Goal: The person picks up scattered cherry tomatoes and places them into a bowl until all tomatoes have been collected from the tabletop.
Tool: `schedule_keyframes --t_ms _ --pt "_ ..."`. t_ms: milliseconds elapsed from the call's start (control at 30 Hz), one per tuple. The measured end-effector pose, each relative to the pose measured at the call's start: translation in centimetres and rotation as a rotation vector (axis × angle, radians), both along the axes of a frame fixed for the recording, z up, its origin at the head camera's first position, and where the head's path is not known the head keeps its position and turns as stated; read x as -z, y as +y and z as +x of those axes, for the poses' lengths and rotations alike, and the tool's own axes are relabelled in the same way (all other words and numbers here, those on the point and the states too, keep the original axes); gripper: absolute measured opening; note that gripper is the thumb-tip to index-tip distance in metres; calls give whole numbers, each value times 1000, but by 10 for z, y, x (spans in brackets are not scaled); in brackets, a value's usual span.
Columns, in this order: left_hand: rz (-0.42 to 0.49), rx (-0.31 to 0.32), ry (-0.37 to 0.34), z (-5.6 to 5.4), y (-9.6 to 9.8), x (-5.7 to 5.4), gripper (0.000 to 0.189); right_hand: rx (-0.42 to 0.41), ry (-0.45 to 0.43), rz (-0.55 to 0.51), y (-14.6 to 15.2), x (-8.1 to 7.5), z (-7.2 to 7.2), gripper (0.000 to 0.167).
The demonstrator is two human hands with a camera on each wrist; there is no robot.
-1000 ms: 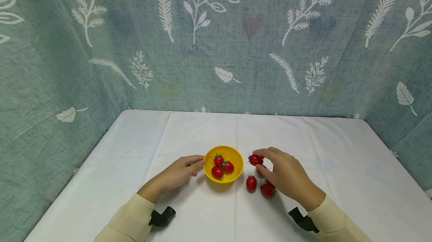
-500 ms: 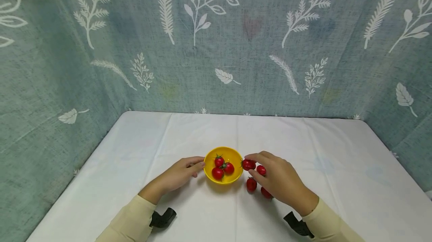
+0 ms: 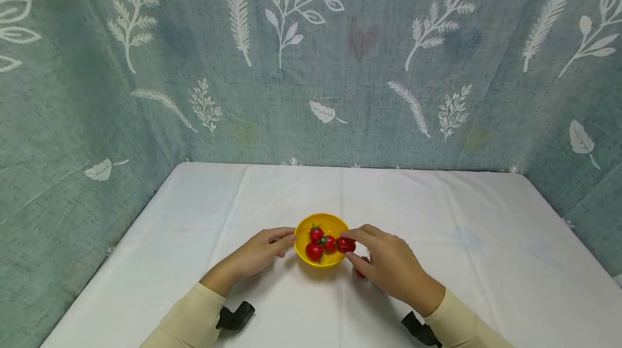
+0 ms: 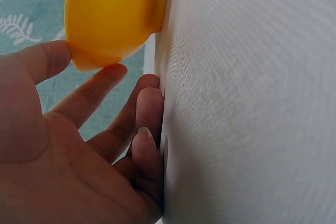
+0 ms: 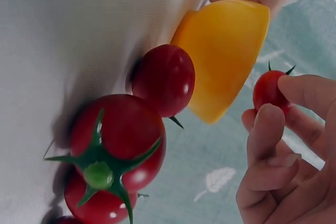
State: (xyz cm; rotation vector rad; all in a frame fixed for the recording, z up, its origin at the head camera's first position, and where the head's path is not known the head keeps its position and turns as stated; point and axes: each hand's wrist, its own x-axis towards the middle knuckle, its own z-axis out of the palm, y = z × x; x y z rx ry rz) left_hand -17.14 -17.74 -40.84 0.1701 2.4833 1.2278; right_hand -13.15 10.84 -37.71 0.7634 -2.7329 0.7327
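A yellow bowl (image 3: 302, 240) holding three cherry tomatoes (image 3: 314, 251) stands on the white cloth. My left hand (image 3: 255, 253) is at its left side, thumb and index fingertips touching the bowl's outside and the other fingers loosely bent near the cloth. My right hand (image 3: 389, 261) pinches a cherry tomato (image 5: 269, 90) between thumb and fingers, and this tomato overlaps the bowl's right rim in the head view. Below that hand a loose tomato (image 3: 361, 271) partly shows; other loose tomatoes are hidden there by the hand.
The right wrist view shows several loose tomatoes (image 5: 165, 80) in a row on the cloth, right beside the bowl. A white cloth (image 3: 272, 191) covers the table. Leaf-patterned green curtains (image 3: 340, 121) rise behind it and at both sides.
My right hand has carried the pinched tomato leftward from above the loose tomatoes to the bowl's right rim. The left hand has stayed at the bowl.
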Motion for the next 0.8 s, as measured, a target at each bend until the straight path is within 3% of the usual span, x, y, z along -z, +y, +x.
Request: schedule_keyframes --t_ms 267,800 --pt "-2 0 13 0 0 1 47 -75 -22 47 -10 -1 -8 34" --pt "9 11 12 -1 0 0 47 -55 -115 45 -30 0 -26 34"
